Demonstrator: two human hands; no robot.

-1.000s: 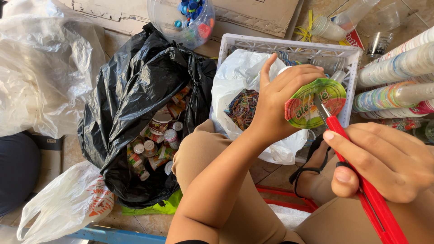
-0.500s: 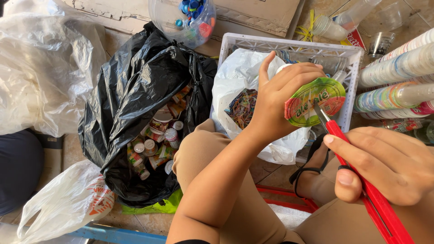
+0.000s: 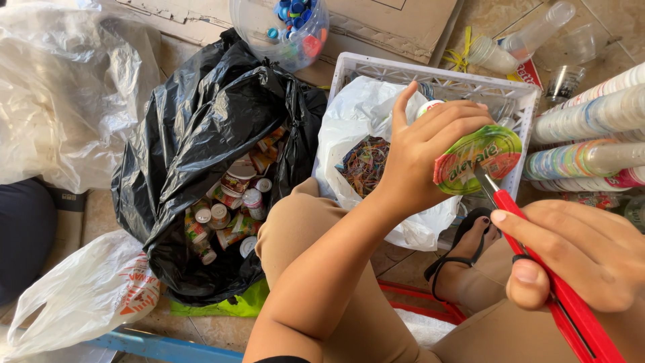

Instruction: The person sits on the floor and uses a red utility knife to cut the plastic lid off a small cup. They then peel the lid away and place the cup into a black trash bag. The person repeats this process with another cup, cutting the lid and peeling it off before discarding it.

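From where I sit watching the feed, the far left shows crumpled clear plastic sheeting and, lower down, a thin white carrier bag with orange print, both soft and wrinkled. Next comes the glossy black bin bag, its mouth gaping over a heap of small used bottles with foil tops; judging by how many lie there, I reckon plenty of the pile is unprocessed. Above it sits a clear round tub of coloured caps. Then the white lattice crate, lined with a white bag that holds a tangle of peeled, colourful foil scraps, which suggests a fair number of lids are already off. My left hand wraps firmly around a small bottle, fingers closed on its body, held over the crate with its green and red foil lid turned toward the camera. My right hand is clenched on a red utility knife, thumb along the handle, the narrow steel tip touching the lower edge of the foil; the lid looks intact, so this cut seems barely begun. At the far right lie long stacked sleeves of printed plastic cups, smooth and ribbed.
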